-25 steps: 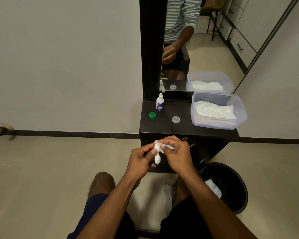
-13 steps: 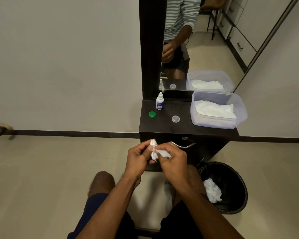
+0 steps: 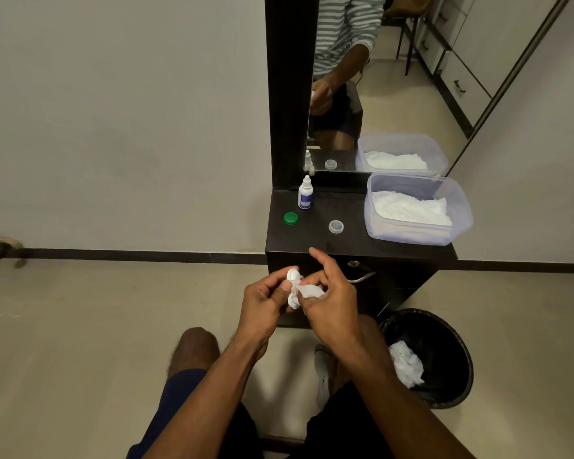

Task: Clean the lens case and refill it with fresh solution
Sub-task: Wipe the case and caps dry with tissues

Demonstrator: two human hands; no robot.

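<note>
Left hand [image 3: 262,301] clamping lens case [image 3: 292,287] in grip, held short of tabletop [image 3: 315,233]; right hand [image 3: 328,298] pinching tissue [image 3: 309,290] against it, index finger lifting free. Risk: wet case slipping floorward; caps [image 3: 290,218] lying beyond grip getting swapped.

You have a dark cabinet [image 3: 362,250] against the wall with a mirror [image 3: 378,77] standing on its back edge. Your clear plastic tub [image 3: 458,223] sits on its right side. On the floor to the right stands a black bin [image 3: 458,342] holding a crumpled white wad [image 3: 406,364]
</note>
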